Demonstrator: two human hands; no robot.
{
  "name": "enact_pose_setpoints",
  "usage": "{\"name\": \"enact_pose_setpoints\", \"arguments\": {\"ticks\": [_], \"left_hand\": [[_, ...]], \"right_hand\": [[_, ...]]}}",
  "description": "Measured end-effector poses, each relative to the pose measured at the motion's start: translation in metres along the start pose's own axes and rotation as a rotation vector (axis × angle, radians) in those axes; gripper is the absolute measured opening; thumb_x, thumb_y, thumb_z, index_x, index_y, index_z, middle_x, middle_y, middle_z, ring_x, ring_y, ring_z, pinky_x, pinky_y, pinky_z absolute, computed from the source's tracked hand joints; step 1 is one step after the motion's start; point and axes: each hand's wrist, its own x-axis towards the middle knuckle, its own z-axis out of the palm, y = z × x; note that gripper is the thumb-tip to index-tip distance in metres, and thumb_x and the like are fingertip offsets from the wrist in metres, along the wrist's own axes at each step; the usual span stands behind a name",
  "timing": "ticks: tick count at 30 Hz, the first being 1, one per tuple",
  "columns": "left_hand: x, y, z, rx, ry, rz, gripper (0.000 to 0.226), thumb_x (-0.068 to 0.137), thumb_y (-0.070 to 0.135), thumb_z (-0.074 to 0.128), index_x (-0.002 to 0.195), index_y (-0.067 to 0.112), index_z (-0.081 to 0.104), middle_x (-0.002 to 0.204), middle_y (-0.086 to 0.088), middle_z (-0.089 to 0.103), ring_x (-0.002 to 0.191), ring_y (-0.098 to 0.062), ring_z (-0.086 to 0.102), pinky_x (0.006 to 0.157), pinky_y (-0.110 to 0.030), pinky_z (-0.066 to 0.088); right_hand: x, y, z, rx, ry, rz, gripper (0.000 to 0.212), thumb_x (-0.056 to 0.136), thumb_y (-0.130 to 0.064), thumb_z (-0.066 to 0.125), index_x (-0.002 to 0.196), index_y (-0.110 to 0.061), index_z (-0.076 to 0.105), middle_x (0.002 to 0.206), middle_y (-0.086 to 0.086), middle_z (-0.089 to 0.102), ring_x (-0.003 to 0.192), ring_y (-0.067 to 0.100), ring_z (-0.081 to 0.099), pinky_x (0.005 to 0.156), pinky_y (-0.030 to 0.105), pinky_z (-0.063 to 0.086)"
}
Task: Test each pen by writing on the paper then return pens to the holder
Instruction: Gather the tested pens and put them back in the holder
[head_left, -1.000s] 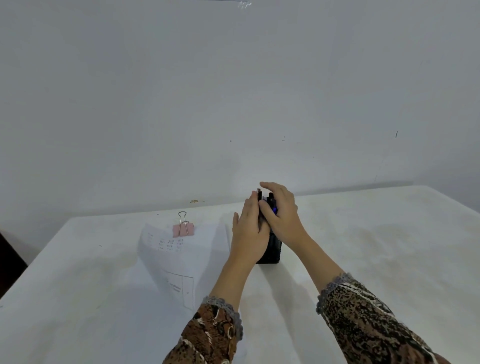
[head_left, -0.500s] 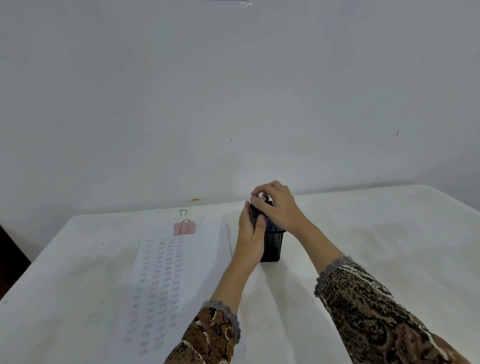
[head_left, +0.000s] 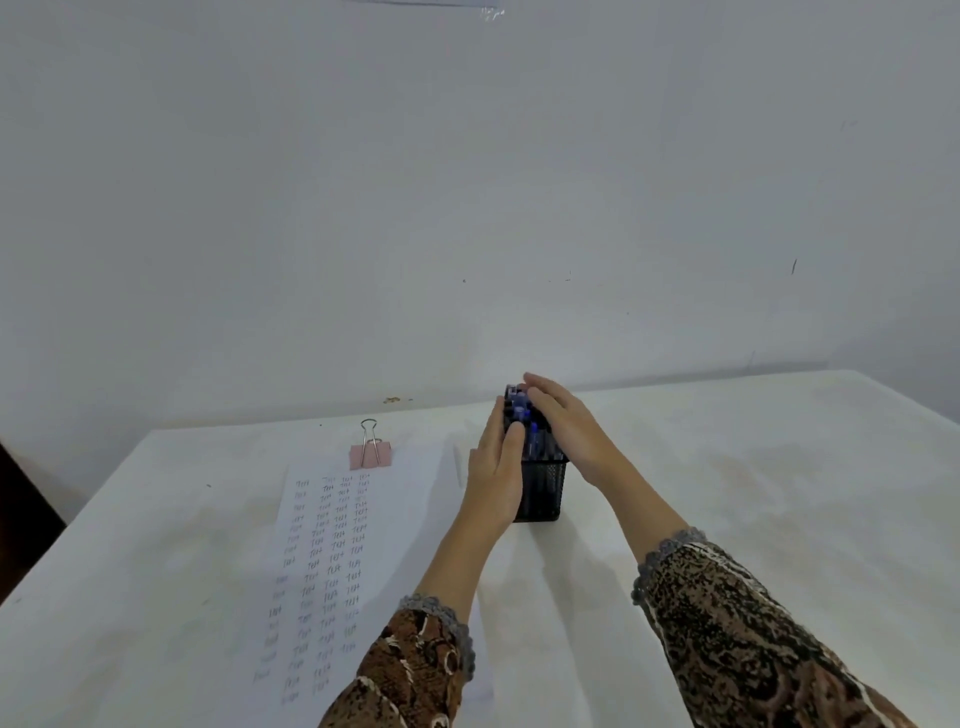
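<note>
Return step looked near done: L hand (head_left: 496, 478) & R hand (head_left: 566, 431) flanked pens (head_left: 522, 410) in holder (head_left: 543, 491), 3 o'clock of paper (head_left: 332, 545), fingers flat, gripping nothing; next, prob. release.

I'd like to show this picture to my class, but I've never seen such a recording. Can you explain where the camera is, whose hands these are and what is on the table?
No machine here: a person wears one wide-angle camera on the head, looking forward and down, so you see their own arms in patterned sleeves. On the white table stands a black mesh pen holder filled with pens. The left hand lies flat against their left side and the right hand against their right side and top, fingers fairly straight, pressing the bunch between them. No single pen is held. Left of the holder lies a sheet of paper covered in columns of small handwritten marks, with a pink binder clip at its far edge.
</note>
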Motion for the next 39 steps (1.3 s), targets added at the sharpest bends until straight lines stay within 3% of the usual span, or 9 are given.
{"name": "enact_pose_setpoints", "arguments": {"ticks": [6, 13, 17, 21, 23, 26, 30, 35, 39], "left_hand": [[0.004, 0.023, -0.008, 0.33, 0.066, 0.154, 0.048, 0.098, 0.043, 0.022, 0.145, 0.039, 0.013, 0.153, 0.018, 0.015, 0.143, -0.004, 0.005, 0.115, -0.038, -0.011], [0.007, 0.038, -0.02, 0.824, 0.237, 0.181, 0.041, 0.097, 0.045, 0.026, 0.132, 0.032, 0.041, 0.124, 0.012, 0.057, 0.12, -0.012, 0.048, 0.115, -0.052, -0.001], [0.007, 0.039, -0.017, 0.317, 0.032, 0.124, 0.04, 0.098, 0.032, 0.035, 0.138, 0.027, 0.037, 0.134, 0.005, 0.05, 0.114, -0.009, 0.049, 0.095, -0.023, 0.035], [0.003, 0.036, -0.013, 0.142, 0.024, 0.073, 0.042, 0.099, 0.03, 0.035, 0.141, 0.026, 0.034, 0.143, 0.007, 0.042, 0.127, -0.006, 0.039, 0.109, -0.023, 0.025], [0.002, 0.03, -0.013, 0.169, 0.02, 0.043, 0.045, 0.099, 0.039, 0.03, 0.144, 0.032, 0.026, 0.147, 0.009, 0.036, 0.137, -0.011, 0.029, 0.119, -0.039, 0.006], [-0.001, 0.018, -0.008, 0.188, -0.015, 0.011, 0.051, 0.098, 0.049, 0.02, 0.146, 0.038, 0.009, 0.153, 0.013, 0.019, 0.144, -0.009, 0.004, 0.114, -0.036, -0.017], [0.001, 0.0, -0.001, 0.068, -0.072, -0.055, 0.079, 0.068, 0.09, 0.022, 0.138, 0.056, 0.011, 0.153, 0.015, 0.021, 0.144, -0.021, 0.012, 0.117, -0.051, 0.01], [-0.004, 0.013, -0.006, 0.211, -0.096, -0.01, 0.053, 0.098, 0.047, 0.02, 0.147, 0.034, 0.004, 0.157, 0.006, 0.001, 0.143, -0.012, -0.015, 0.114, -0.035, -0.014], [0.004, 0.002, -0.009, 0.182, -0.113, 0.009, 0.054, 0.099, 0.044, 0.027, 0.147, 0.033, 0.005, 0.156, 0.012, 0.001, 0.141, -0.003, -0.013, 0.114, -0.034, -0.016]], "right_hand": [[-0.009, -0.004, 0.0, -0.02, 0.002, -0.148, 0.037, 0.101, -0.028, 0.037, 0.136, -0.023, 0.047, 0.137, -0.011, 0.049, 0.126, 0.001, 0.044, 0.105, 0.016, 0.033], [-0.01, 0.001, 0.0, -0.058, 0.106, -0.112, 0.037, 0.101, -0.028, 0.038, 0.136, -0.023, 0.046, 0.14, -0.005, 0.048, 0.129, 0.009, 0.043, 0.108, 0.024, 0.033], [-0.012, 0.004, 0.001, 0.021, 0.072, -0.069, 0.04, 0.101, -0.029, 0.036, 0.141, -0.027, 0.036, 0.145, -0.004, 0.041, 0.132, 0.01, 0.039, 0.109, 0.026, 0.033], [-0.013, 0.001, 0.001, 0.081, 0.027, -0.084, 0.039, 0.102, -0.029, 0.031, 0.141, -0.023, 0.038, 0.14, -0.005, 0.045, 0.127, 0.008, 0.044, 0.102, 0.018, 0.038], [-0.015, 0.002, 0.001, 0.054, 0.013, -0.07, 0.04, 0.102, -0.035, 0.03, 0.139, -0.025, 0.04, 0.135, -0.011, 0.047, 0.122, 0.003, 0.045, 0.091, 0.006, 0.039], [-0.02, 0.006, 0.002, 0.068, 0.061, -0.097, 0.042, 0.101, -0.037, 0.029, 0.141, -0.026, 0.037, 0.135, -0.015, 0.043, 0.125, 0.001, 0.039, 0.095, 0.007, 0.034], [-0.023, 0.012, 0.009, 0.108, 0.083, -0.133, 0.038, 0.102, -0.023, 0.034, 0.139, -0.02, 0.038, 0.128, -0.013, 0.047, 0.109, -0.008, 0.049, 0.083, -0.001, 0.04], [-0.016, 0.012, 0.005, 0.097, 0.053, -0.121, 0.037, 0.102, -0.023, 0.032, 0.137, -0.018, 0.044, 0.132, -0.006, 0.05, 0.112, -0.007, 0.05, 0.084, 0.001, 0.041], [-0.015, 0.013, 0.002, 0.115, 0.008, -0.081, 0.044, 0.103, -0.034, 0.025, 0.145, -0.024, 0.034, 0.148, -0.007, 0.036, 0.136, 0.009, 0.035, 0.115, 0.029, 0.027]]}}
